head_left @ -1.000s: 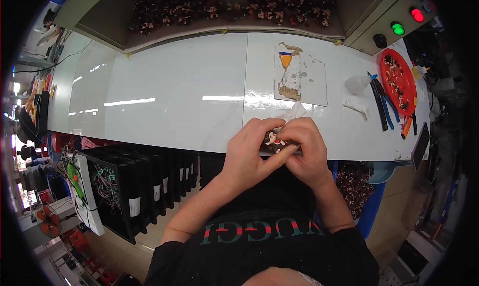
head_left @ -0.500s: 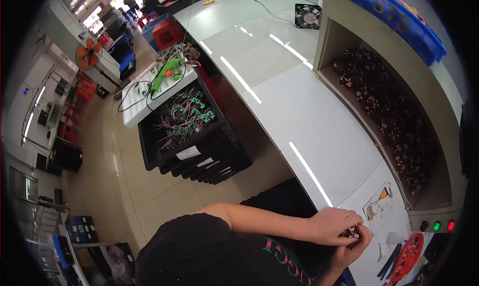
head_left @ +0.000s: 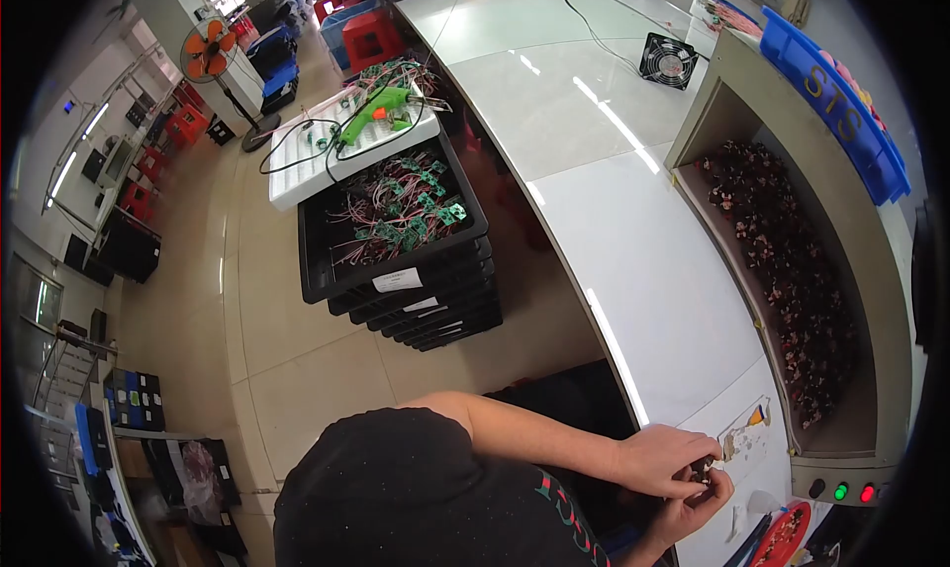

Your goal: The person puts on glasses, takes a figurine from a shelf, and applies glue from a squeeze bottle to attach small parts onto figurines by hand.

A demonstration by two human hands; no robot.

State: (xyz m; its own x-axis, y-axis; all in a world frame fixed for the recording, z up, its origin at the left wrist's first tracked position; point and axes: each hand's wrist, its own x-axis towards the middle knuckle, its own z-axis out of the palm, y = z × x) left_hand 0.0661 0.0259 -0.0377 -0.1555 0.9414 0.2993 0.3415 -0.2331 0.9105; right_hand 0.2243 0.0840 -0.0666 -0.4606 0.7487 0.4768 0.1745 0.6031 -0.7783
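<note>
My left hand [head_left: 665, 460] reaches over the table edge, fingers bent and pinched around a small dark part with pale bits [head_left: 704, 467]. Just below it, my right hand [head_left: 699, 509] has its fingers curled up against the same part. The fingers cover much of it, so its exact kind cannot be made out. Beside the hands, a red dish [head_left: 782, 537] holds small dark and pale pieces. A worn patch with a yellow-tipped item [head_left: 758, 415] lies on the white table [head_left: 673, 300] beyond the fingertips.
An open-fronted cabinet [head_left: 871, 270] holds a heap of small dark parts [head_left: 782, 270]. Above it sits a blue bin [head_left: 836, 102]. Stacked black crates [head_left: 465, 270] with wired green boards stand left of the table, topped by a white foam tray [head_left: 297, 171] and a green glue gun [head_left: 374, 112].
The camera view has turned, so the table and crates appear shifted right. Both hands stay together at the small part, with slightly changed finger positions.
</note>
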